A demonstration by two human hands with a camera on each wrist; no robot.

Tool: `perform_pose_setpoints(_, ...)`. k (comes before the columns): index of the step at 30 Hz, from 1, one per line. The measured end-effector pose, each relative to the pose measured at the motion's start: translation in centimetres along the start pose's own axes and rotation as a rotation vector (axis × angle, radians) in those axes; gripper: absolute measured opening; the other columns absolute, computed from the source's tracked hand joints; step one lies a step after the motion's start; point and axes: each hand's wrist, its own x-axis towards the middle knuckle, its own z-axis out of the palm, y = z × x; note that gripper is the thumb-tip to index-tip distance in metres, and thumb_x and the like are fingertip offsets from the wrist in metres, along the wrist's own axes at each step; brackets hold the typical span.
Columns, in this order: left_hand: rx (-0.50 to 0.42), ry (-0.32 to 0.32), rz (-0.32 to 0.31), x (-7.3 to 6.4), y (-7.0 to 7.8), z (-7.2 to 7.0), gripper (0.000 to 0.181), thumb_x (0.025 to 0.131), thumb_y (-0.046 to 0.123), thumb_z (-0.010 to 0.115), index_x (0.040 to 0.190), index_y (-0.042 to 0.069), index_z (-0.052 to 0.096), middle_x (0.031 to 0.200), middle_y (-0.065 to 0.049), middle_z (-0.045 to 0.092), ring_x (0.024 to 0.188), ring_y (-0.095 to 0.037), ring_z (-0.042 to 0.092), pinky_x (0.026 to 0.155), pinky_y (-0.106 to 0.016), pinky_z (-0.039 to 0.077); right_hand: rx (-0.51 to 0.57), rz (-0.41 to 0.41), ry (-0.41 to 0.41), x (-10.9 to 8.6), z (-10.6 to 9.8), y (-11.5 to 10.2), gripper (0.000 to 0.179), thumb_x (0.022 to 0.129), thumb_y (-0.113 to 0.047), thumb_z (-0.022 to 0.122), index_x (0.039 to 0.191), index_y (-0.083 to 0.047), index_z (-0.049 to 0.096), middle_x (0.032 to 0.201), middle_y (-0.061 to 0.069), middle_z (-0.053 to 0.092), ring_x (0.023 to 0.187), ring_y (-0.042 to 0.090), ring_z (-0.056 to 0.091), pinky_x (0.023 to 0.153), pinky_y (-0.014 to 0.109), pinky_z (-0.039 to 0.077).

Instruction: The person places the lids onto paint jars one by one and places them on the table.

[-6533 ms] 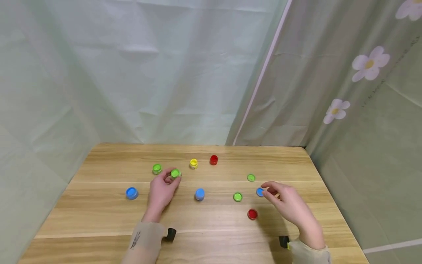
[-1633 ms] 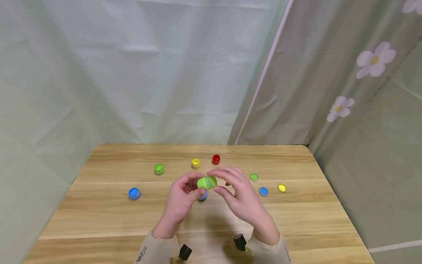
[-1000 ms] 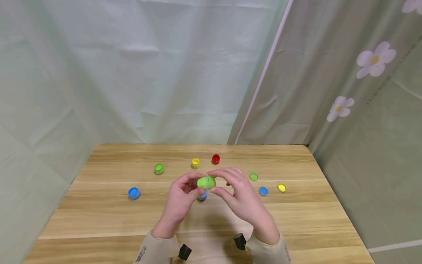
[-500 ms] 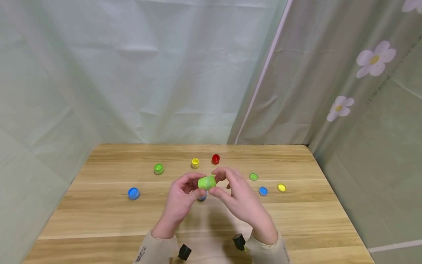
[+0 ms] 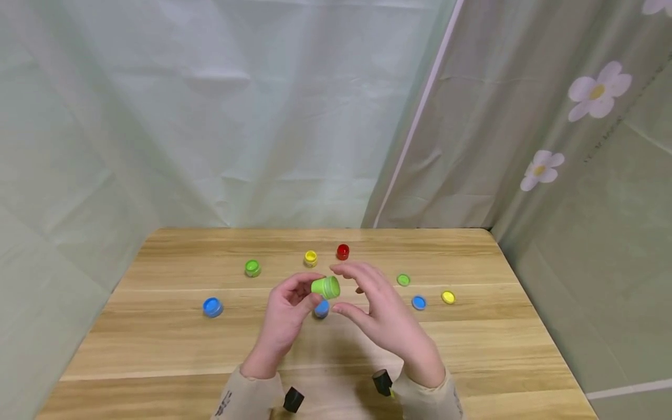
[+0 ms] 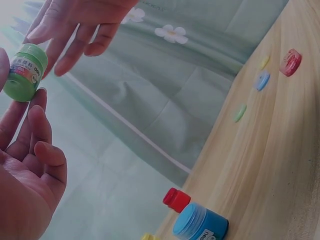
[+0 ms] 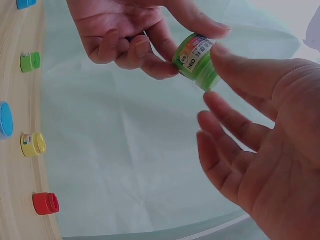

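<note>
Head view | saw green jar (image 5: 325, 287) pinched in left hand (image 5: 281, 315), tilted above bench (image 5: 157, 344), midway between side edges | saw right hand (image 5: 383, 318) loosely spread beside it, empty | judged probably light, stiff, slick; best gripped round labelled barrel (image 7: 194, 54)

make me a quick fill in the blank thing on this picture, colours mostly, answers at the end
1. The left hand holds a small jar whose colour is ____.
2. In the head view, the back row on the table has the yellow jar between a green jar and the ____ jar.
3. In the head view, the lid farthest right has the colour ____.
4. In the head view, the jar farthest left has the colour ____.

Missing words: green; red; yellow; blue.
</note>
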Motion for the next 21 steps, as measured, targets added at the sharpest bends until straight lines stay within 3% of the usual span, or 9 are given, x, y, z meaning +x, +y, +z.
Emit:
perform_pose_setpoints(5,-0.009,0.004,-0.013,0.06,0.05,0.02,0.037,0.098,0.012,0.078,0.126,-0.009,0.066,0.111,0.002,0.073,0.094,-0.015,0.064,0.085,-0.023,0.055,-0.002,-0.033,0.036,0.12,0.01,-0.11,0.053,0.094,-0.009,0.084,0.142,-0.016,0.065,0.140,-0.003,0.064,0.126,0.018,0.057,0.087,0.042,0.057)
perform_pose_setpoints(9,-0.008,0.003,-0.024,0.08,0.05,0.03,0.036,0.098,0.010,0.078,0.127,-0.009,0.066,0.112,0.002,0.073,0.094,-0.016,0.063,0.085,-0.023,0.055,-0.022,-0.056,0.046,0.21,0.04,-0.02,0.047,0.094,-0.008,0.083,0.137,-0.017,0.069,0.134,-0.005,0.066,0.125,0.017,0.058,0.092,0.037,0.055)
perform_pose_setpoints(14,-0.013,-0.004,-0.034,0.07,0.03,0.04,0.036,0.098,0.009,0.078,0.127,-0.009,0.066,0.113,0.002,0.073,0.094,-0.016,0.063,0.085,-0.023,0.055,-0.036,-0.061,0.045,0.22,0.08,0.10,0.041,0.095,-0.010,0.083,0.133,-0.017,0.071,0.132,-0.005,0.067,0.127,0.018,0.058,0.100,0.037,0.052)
perform_pose_setpoints(21,-0.016,-0.020,-0.034,0.08,-0.01,0.09,0.035,0.098,0.007,0.079,0.126,-0.008,0.067,0.113,0.001,0.073,0.095,-0.017,0.063,0.084,-0.024,0.056,-0.054,-0.045,0.037,0.09,0.04,0.21,0.037,0.097,-0.019,0.082,0.133,-0.017,0.071,0.130,-0.006,0.069,0.124,0.019,0.060,0.098,0.039,0.053)
